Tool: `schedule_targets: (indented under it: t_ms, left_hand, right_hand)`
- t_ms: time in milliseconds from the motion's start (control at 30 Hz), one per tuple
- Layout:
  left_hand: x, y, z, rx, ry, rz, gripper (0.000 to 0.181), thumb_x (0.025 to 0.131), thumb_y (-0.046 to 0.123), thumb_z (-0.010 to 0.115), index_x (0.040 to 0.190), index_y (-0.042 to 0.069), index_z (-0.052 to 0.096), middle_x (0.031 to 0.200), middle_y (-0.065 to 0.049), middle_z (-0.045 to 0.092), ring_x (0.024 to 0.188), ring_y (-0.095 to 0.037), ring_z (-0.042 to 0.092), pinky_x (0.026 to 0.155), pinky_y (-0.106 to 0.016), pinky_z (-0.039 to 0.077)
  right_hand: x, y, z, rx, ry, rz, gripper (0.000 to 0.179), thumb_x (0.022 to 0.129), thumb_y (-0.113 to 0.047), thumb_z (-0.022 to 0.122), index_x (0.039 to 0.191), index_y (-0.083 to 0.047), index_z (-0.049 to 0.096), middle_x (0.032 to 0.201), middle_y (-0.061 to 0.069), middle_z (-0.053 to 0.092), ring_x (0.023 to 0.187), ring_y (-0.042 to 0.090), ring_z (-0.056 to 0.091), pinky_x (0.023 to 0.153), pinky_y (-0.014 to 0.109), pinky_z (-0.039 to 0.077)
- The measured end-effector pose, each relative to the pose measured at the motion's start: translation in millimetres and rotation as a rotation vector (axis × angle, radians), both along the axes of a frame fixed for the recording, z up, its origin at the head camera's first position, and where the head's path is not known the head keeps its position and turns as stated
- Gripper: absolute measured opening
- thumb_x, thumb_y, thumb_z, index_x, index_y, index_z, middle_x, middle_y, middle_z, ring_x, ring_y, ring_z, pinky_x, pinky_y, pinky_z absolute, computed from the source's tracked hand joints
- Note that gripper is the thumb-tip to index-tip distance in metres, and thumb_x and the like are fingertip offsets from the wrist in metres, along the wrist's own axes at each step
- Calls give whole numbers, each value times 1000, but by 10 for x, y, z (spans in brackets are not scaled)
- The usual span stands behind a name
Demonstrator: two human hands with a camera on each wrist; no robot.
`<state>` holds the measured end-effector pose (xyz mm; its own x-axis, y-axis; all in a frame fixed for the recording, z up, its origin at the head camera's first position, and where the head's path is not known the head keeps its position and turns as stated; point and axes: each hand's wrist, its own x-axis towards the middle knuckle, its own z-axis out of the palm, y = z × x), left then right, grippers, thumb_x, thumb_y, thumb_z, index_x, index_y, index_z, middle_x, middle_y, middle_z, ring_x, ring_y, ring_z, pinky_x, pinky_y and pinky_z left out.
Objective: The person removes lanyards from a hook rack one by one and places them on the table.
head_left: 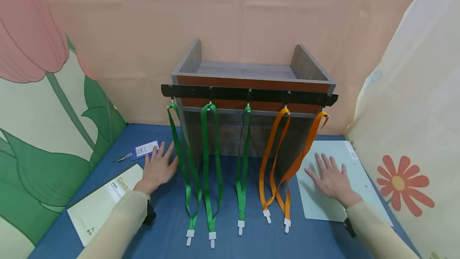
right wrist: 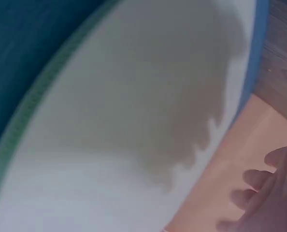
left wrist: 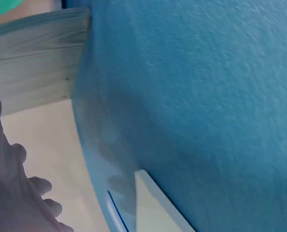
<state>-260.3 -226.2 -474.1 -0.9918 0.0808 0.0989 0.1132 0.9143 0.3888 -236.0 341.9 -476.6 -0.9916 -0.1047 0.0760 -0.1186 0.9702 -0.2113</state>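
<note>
My left hand (head_left: 159,170) hovers with spread fingers between a notebook (head_left: 104,203) and the leftmost green lanyard (head_left: 185,163). Beyond its fingertips lies a blue card holder (head_left: 145,150) with a metal clip. On the right, my right hand (head_left: 331,179) is spread over a pale green board (head_left: 316,207), and its shadow falls on the board (right wrist: 109,121) in the right wrist view. Between the hands, lanyards hang from hooks on a black bar (head_left: 230,92): two more green lanyards (head_left: 211,171) (head_left: 244,163) and two orange lanyards (head_left: 274,151) (head_left: 305,151). Both hands hold nothing.
A grey wooden shelf unit (head_left: 248,71) stands at the back centre behind the black bar. White clips (head_left: 212,240) on the lanyards' lower ends hang toward the front of the blue table (head_left: 230,203). Patterned cloth (head_left: 395,91) rises along the sides and back.
</note>
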Motion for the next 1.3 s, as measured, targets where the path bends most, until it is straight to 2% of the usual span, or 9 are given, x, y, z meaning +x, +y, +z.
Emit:
schedule_targets:
  t_ms: [167, 333, 500, 633, 800, 867, 1067, 1167, 1300]
  left_hand:
    - [34, 76, 83, 189, 54, -46, 67, 101, 54, 22, 152, 10, 24, 153, -22, 21, 138, -43, 13, 105, -63, 7]
    - [87, 141, 139, 480, 26, -63, 62, 100, 53, 32, 147, 14, 38, 146, -19, 38, 132, -40, 32, 101, -62, 25]
    - [131, 179, 154, 700, -61, -82, 64, 99, 55, 36, 145, 11, 41, 147, -15, 36, 135, -36, 29, 105, -57, 22]
    - [155, 221, 153, 856, -85, -113, 58, 101, 45, 42, 144, 7, 42, 147, -13, 37, 136, -33, 27, 107, -54, 20]
    - [170, 258, 126, 1009, -75, -175, 48, 103, 28, 46, 142, 0, 42, 148, -12, 36, 137, -32, 25, 108, -53, 18]
    - [171, 264, 108, 1062, -82, -201, 48, 102, 25, 48, 141, -2, 41, 149, -12, 33, 138, -31, 22, 108, -53, 18]
    - [188, 272, 84, 1249, -166, -266, 54, 100, 16, 52, 146, -4, 31, 153, -16, 25, 139, -31, 19, 108, -51, 17]
    - [201, 279, 71, 1274, -183, -277, 54, 99, 9, 52, 145, -6, 29, 152, -19, 24, 138, -32, 23, 107, -48, 22]
    - [213, 305, 46, 1257, -156, -292, 49, 96, 2, 54, 140, -11, 36, 149, -20, 30, 132, -26, 35, 101, -35, 35]
  right_hand:
    - [10, -83, 247, -158, 36, -14, 82, 96, -61, 34, 144, 5, 31, 138, 33, 39, 120, 50, 41, 93, 65, 33]
    - [56, -166, 575, -323, 216, 27, 53, 96, -41, 55, 127, 1, 55, 116, 22, 61, 95, 36, 59, 75, 50, 51]
    - [120, -241, 942, -369, 380, 65, 30, 92, -24, 66, 112, -2, 66, 95, 13, 68, 81, 25, 61, 65, 22, 49]
    - [201, -288, 1236, -439, 401, 86, 31, 93, -23, 65, 115, -1, 65, 99, 15, 67, 84, 26, 61, 67, 9, 43]
    - [307, -340, 1509, -568, 385, 106, 35, 95, -22, 61, 121, 1, 62, 105, 16, 65, 84, 13, 60, 67, 12, 46]
    - [334, -355, 1603, -635, 373, 117, 35, 96, -21, 60, 123, 1, 61, 107, 10, 66, 84, 8, 60, 69, 14, 48]
    - [396, -445, 1845, -761, 352, 121, 36, 96, -22, 58, 125, 0, 60, 108, 1, 66, 91, 7, 63, 75, 17, 49]
    - [428, -481, 1917, -776, 350, 124, 36, 96, -21, 59, 127, -2, 60, 109, 2, 66, 93, 9, 63, 76, 17, 49]
    - [469, -502, 1983, -775, 346, 135, 36, 95, -20, 60, 128, -4, 60, 111, -1, 66, 94, 10, 63, 76, 18, 49]
